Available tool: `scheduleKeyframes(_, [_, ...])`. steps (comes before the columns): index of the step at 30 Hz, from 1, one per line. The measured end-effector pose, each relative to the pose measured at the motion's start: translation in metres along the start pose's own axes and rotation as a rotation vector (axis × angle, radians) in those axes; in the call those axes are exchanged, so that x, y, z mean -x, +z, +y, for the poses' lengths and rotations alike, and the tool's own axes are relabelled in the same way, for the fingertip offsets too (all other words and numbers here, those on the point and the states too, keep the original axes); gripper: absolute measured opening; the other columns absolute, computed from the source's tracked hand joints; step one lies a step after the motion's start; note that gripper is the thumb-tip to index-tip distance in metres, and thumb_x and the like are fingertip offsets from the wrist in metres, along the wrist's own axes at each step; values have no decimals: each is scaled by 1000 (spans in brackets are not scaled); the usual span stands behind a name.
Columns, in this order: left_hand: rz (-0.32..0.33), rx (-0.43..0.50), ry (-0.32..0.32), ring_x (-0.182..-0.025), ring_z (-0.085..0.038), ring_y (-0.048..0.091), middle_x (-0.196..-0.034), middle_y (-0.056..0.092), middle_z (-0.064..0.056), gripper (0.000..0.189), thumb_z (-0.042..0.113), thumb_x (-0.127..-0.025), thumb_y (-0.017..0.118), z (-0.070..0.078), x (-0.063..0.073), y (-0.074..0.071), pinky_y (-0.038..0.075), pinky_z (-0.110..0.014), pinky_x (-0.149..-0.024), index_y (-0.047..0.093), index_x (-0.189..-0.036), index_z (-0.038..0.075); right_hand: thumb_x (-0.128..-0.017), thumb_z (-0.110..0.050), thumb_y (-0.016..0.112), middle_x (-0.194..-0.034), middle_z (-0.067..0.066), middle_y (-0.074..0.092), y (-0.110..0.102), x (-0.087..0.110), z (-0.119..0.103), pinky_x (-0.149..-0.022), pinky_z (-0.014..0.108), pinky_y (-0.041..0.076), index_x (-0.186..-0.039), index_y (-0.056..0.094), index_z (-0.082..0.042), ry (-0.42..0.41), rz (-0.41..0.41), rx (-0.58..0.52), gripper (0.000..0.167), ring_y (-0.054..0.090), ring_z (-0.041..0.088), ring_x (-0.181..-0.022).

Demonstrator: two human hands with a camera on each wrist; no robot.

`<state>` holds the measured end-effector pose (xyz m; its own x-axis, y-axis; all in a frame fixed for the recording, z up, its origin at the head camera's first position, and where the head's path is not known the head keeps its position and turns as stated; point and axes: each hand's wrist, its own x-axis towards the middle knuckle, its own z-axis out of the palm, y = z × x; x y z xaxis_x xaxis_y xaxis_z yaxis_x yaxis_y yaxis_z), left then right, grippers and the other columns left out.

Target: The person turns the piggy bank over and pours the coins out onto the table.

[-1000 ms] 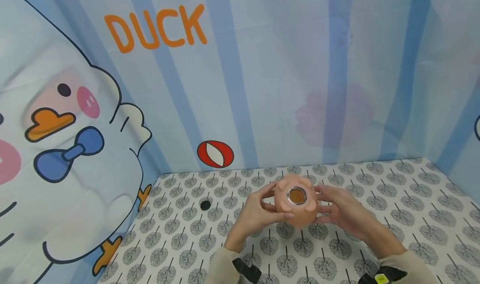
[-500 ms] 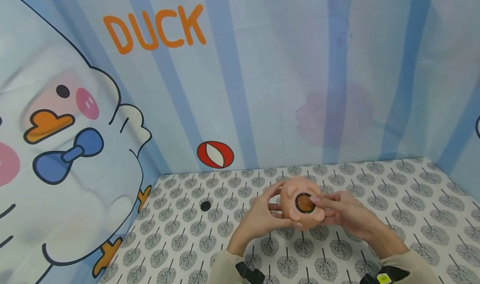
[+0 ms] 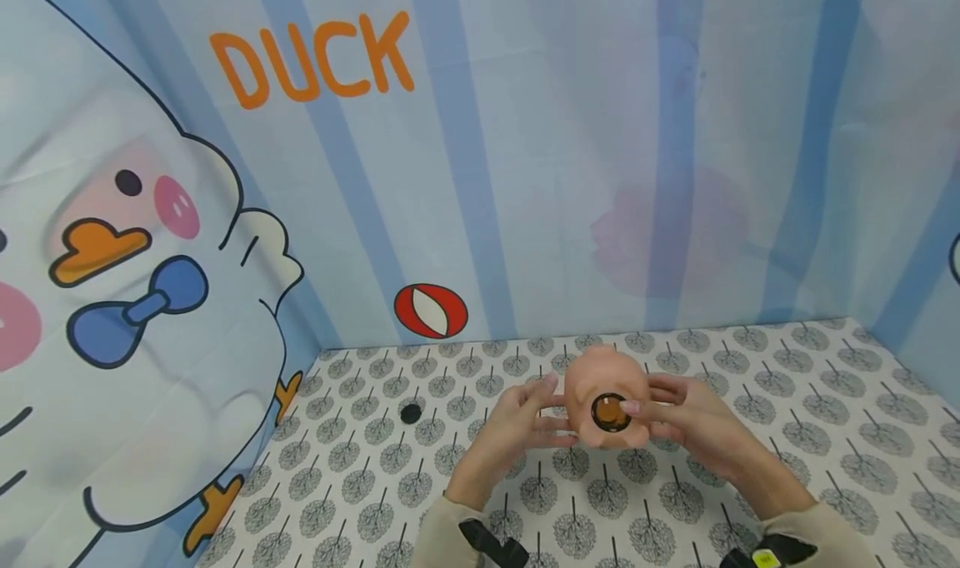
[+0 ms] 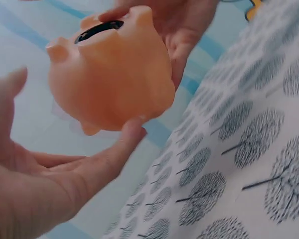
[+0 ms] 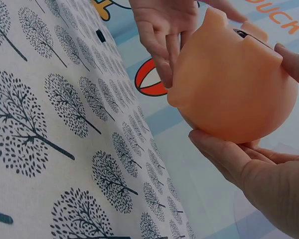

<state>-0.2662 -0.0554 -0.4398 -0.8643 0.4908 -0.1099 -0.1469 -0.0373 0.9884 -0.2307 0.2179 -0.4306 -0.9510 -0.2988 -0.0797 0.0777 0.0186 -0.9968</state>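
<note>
A round peach-coloured piggy bank (image 3: 605,376) is held over the table, its stubby feet and a black-rimmed round opening (image 3: 611,412) turned toward me. Inside the opening it looks orange-brown. My right hand (image 3: 697,422) grips the bank from the right, thumb at the opening's edge and fingers underneath, as the right wrist view shows. On the other side, my left hand (image 3: 517,426) has its fingers stretched toward the bank. In the left wrist view a fingertip (image 4: 134,130) meets the bank's underside, while the thumb (image 4: 16,82) stands away from it.
A small black disc (image 3: 410,414) lies on the tree-patterned tablecloth (image 3: 360,468), to the left of the hands. Behind the table hangs a blue striped curtain (image 3: 562,176) printed with a duck, and it also wraps the left and right sides.
The piggy bank has been turned and tilted between the hands, its opening shifting right and downward. The right thumb has come onto the opening's edge; the left thumb has lifted off the bank.
</note>
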Motion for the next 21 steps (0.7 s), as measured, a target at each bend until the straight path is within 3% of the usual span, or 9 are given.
scheduleKeyframes(4, [-1, 95, -63, -101, -31, 78, -136, 65, -26, 84, 63, -100, 62, -3, -3, 3, 66, -45, -93, 50, -151, -4, -102, -23, 69, -165, 36, 29, 2, 0, 1, -112, 38, 57, -163, 19, 9, -7, 5, 30, 85, 58, 32, -139])
scheduleKeyframes(9, [-24, 87, -89, -95, -36, 80, -119, 74, -29, 81, 68, -101, 55, -6, -4, 11, 67, -49, -87, 62, -139, -3, -96, -26, 75, -166, 33, 32, 4, 0, 3, -116, 50, 53, -163, 24, 5, -31, 30, 131, 90, 47, 50, -147])
scheduleKeyframes(16, [-63, 60, -110, -99, -41, 79, -117, 73, -36, 90, 75, -100, 47, -7, -2, 14, 67, -52, -87, 61, -138, -5, -93, -21, 79, -165, 32, 34, 7, 0, 6, -116, 52, 53, -161, 31, 3, -65, 6, 141, 87, 43, 54, -149])
scheduleKeyframes(21, [-51, 27, -101, -85, -28, 80, -114, 74, -34, 89, 72, -102, 46, -7, -2, 16, 69, -44, -81, 62, -133, -9, -91, -20, 81, -163, 33, 38, 5, -2, 8, -113, 50, 56, -161, 31, 3, -89, -41, 179, 90, 46, 53, -147])
